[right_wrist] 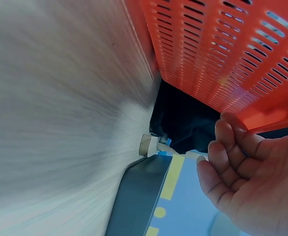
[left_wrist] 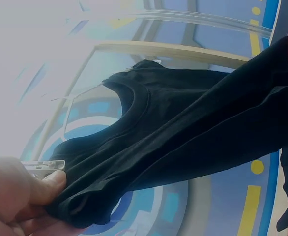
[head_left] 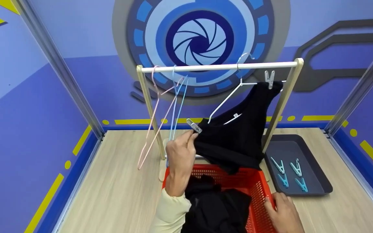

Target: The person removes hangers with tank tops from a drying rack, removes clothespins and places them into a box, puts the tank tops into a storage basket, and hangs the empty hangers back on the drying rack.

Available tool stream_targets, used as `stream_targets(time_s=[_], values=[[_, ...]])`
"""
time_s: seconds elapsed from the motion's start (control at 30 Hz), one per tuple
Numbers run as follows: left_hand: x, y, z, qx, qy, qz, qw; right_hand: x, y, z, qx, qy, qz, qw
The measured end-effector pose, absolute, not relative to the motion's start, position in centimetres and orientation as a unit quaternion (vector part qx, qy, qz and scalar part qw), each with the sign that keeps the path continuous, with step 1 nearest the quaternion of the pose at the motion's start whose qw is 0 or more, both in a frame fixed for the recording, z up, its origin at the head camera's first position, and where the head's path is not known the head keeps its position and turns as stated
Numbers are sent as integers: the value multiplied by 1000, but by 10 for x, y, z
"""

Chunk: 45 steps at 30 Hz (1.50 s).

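My left hand pinches one shoulder of a black sleeveless top, beside a clear clothespin at that shoulder. The top's other shoulder hangs on a white hanger under a second clear clothespin. In the left wrist view the thumb lies on the black top, close to the clear clothespin. My right hand grips the right rim of a red basket, its thumb over the edge. Loose-curled fingers of the right hand show outside the basket wall.
More black cloth lies in the basket. On the rack's bar hang a pink hanger and a blue one. A dark tray to the right holds several teal and pale clothespins.
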<state>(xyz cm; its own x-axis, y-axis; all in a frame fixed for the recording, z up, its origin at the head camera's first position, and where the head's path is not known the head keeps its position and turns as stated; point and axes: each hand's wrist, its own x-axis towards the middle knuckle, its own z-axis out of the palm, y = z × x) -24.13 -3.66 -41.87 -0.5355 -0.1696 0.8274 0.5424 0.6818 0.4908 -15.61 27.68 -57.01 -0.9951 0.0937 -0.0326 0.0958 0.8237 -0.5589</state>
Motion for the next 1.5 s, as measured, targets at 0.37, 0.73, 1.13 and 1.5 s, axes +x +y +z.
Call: stream_targets(time_s=[0.37, 0.73, 1.13, 1.5], values=[[-218, -53, -432, -120, -777, -375, 492, -156, 276, -570, 60, 952, -299, 6], [-191, -66, -447, -118, -770, -390, 490, -155, 277, -571, 57, 952, -301, -4], [-173, -95, -468, -98, -769, -412, 479, -156, 278, -572, 53, 952, -302, -9], [-167, -119, -490, -84, -791, -416, 440, -155, 277, -573, 53, 950, -307, -10]])
